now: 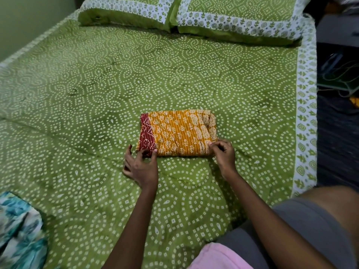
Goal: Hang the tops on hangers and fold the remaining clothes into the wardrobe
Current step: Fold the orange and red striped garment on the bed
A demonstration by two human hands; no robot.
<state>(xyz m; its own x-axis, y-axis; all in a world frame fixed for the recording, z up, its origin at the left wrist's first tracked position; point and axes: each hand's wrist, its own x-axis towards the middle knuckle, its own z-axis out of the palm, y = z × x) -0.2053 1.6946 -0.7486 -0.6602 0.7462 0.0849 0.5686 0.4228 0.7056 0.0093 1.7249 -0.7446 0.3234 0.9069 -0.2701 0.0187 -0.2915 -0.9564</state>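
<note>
A folded orange garment (178, 132) with a white print and a dark red band at its left end lies as a compact rectangle in the middle of the green bed (97, 84). My left hand (140, 166) touches its near left corner, thumb and forefinger pinching the red edge. At the near right corner my right hand (223, 154) pinches the orange fabric with curled fingers. No hangers or wardrobe are in view.
Two green pillows (194, 14) with white borders lie at the head of the bed. A teal and white floral cloth (19, 230) sits at the bed's near left corner. To the right of the bed is a dark floor with cables (338, 74). A green wall runs along the left.
</note>
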